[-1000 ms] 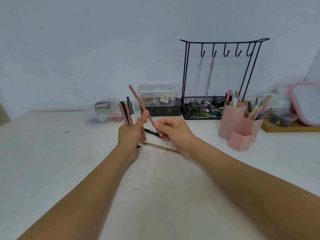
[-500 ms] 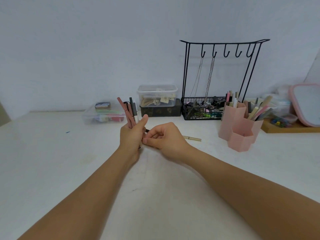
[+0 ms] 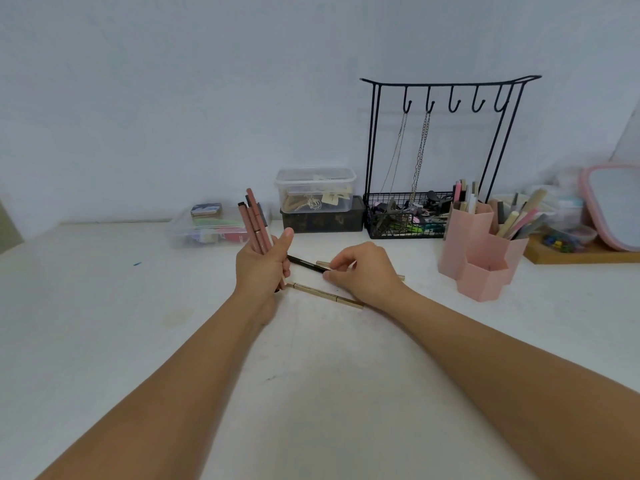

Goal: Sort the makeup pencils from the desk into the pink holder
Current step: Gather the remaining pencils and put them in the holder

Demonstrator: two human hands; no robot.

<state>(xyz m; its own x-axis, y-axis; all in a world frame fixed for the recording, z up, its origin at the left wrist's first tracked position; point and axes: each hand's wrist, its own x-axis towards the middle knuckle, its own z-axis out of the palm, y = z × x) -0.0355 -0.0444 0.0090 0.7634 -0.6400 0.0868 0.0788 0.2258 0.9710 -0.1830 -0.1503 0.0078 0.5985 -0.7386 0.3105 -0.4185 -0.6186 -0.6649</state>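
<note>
White bench (image 3: 104, 341): the pink pencil has joined the bundle (image 3: 255, 223) gripped by the left hand (image 3: 263, 268); right hand (image 3: 363, 271) fingers now pinch a black pencil (image 3: 304, 263) lying between the hands. Pink holder (image 3: 481, 251) waits right.

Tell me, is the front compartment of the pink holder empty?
Cannot tell: the holder's low front compartment shows no tips above its rim, but its inside is hidden from view.

White desk (image 3: 104, 341) carries gold pencil (image 3: 327, 296), pink holder (image 3: 481, 261), seemingly wire rack (image 3: 405, 220)
</note>
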